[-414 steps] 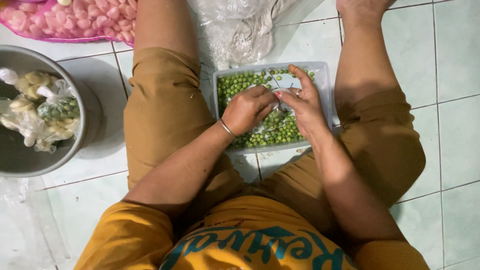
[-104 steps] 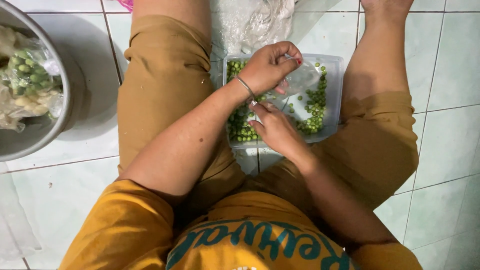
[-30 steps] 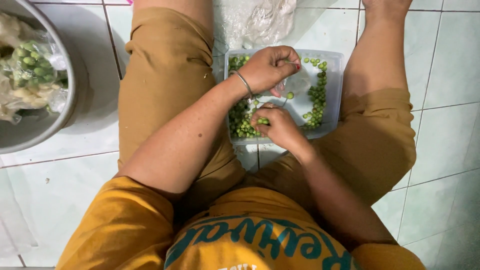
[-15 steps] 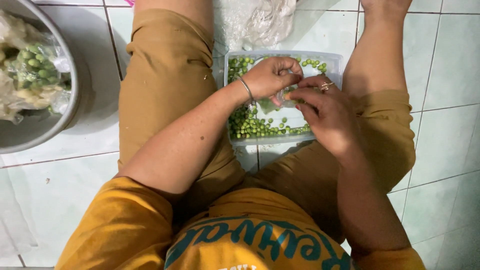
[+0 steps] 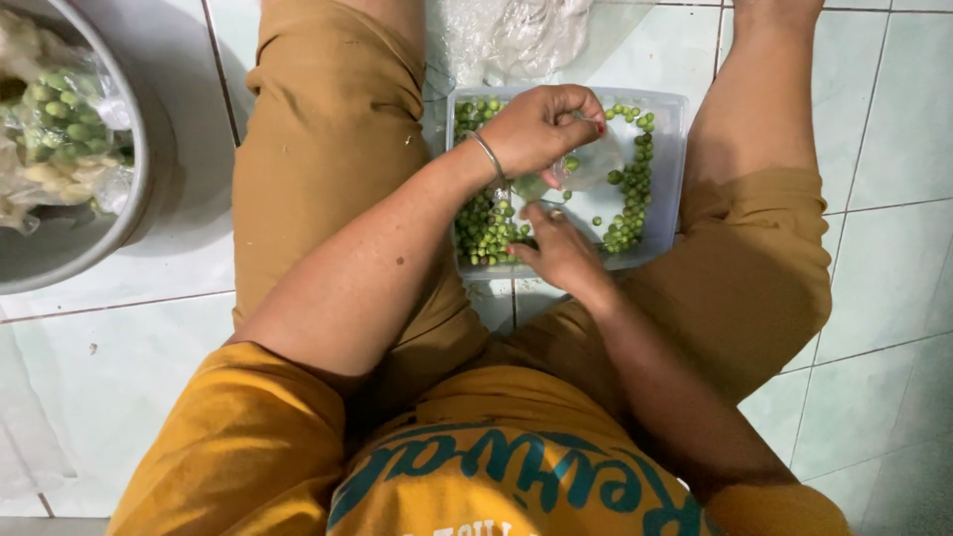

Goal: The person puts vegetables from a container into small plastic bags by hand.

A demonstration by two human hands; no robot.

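Note:
A clear plastic tray (image 5: 676, 149) sits on the floor between my legs, holding several small round green balls (image 5: 631, 189). My left hand (image 5: 541, 127), with a thin bracelet at the wrist, hovers over the tray and pinches a small clear plastic bag (image 5: 596, 165) that has a few green balls in it. Just below it, my right hand (image 5: 562, 250) reaches into the near left part of the tray. Its fingertips are on the pile of green balls (image 5: 483, 230). I see that hand from the back, so its grip is hidden.
A big metal bowl (image 5: 139, 189) stands on the tiled floor at the left, holding filled plastic bags of green balls (image 5: 60, 119). Crumpled clear plastic (image 5: 516, 35) lies beyond the tray. My knees flank the tray on both sides.
My right hand has dropped from the bag's mouth down to the pile at the tray's near left. The left hand still holds the bag in about the same spot.

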